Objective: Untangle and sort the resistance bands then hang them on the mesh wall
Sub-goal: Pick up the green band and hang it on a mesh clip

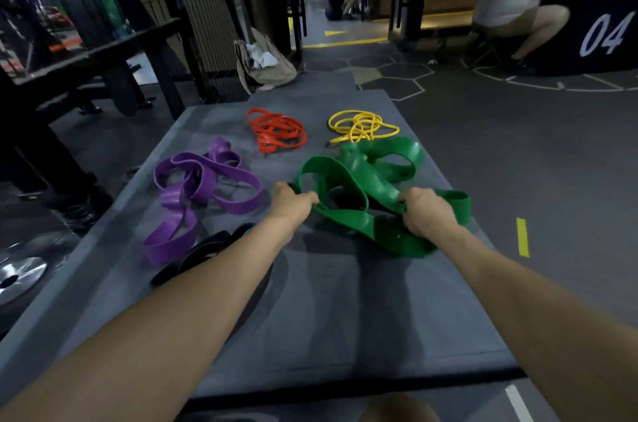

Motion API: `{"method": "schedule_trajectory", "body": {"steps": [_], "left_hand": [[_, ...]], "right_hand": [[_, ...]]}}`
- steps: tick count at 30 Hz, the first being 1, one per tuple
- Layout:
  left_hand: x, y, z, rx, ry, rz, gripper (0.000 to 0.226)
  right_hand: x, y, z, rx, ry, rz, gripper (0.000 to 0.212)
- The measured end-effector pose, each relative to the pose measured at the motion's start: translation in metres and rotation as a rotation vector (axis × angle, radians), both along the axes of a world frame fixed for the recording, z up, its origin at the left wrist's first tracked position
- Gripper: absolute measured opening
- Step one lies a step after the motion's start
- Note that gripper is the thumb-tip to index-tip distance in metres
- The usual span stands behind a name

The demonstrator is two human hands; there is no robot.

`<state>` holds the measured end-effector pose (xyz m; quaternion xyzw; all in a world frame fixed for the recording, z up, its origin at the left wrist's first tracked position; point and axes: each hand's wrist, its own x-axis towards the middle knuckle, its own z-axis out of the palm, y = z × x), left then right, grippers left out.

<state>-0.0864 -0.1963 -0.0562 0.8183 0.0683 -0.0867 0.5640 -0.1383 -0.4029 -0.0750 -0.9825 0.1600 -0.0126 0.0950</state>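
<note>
At the left of the frame the purple bands [193,193] lie in a heap on the grey mat [345,300], with black bands [207,249] just below them, partly under the left arm. Toward the top middle sit the orange bands [278,131]. In the middle, the left hand [293,200] has its fingers curled round one edge of the green bands [362,187]. At the right, the right hand [428,214] grips the other side. The yellow bands [360,128] lie above. I think it is best to pull the hands apart slowly, find one loop, and slide it free without yanking.
</note>
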Motion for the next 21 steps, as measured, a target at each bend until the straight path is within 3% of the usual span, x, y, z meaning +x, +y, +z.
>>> {"method": "schedule_trajectory", "body": {"steps": [2, 5, 11, 16, 21], "left_hand": [[-0.003, 0.011, 0.003, -0.096, 0.008, 0.009, 0.071], [-0.011, 0.026, 0.010, -0.090, -0.023, -0.052, 0.046], [-0.087, 0.050, 0.080, -0.169, -0.159, -0.130, 0.026], [-0.135, 0.071, 0.099, -0.060, -0.263, -0.259, 0.047], [-0.154, 0.092, 0.106, -0.015, -0.325, -0.287, 0.030]], "right_hand": [[-0.013, 0.009, 0.008, 0.061, -0.014, 0.008, 0.031], [-0.034, 0.024, 0.032, 0.178, -0.068, 0.020, 0.026], [-0.090, 0.061, 0.086, 0.222, -0.151, 0.099, 0.023], [-0.134, 0.094, 0.114, 0.215, -0.179, 0.165, 0.034], [-0.147, 0.123, 0.135, 0.206, -0.198, 0.228, 0.041]]}}
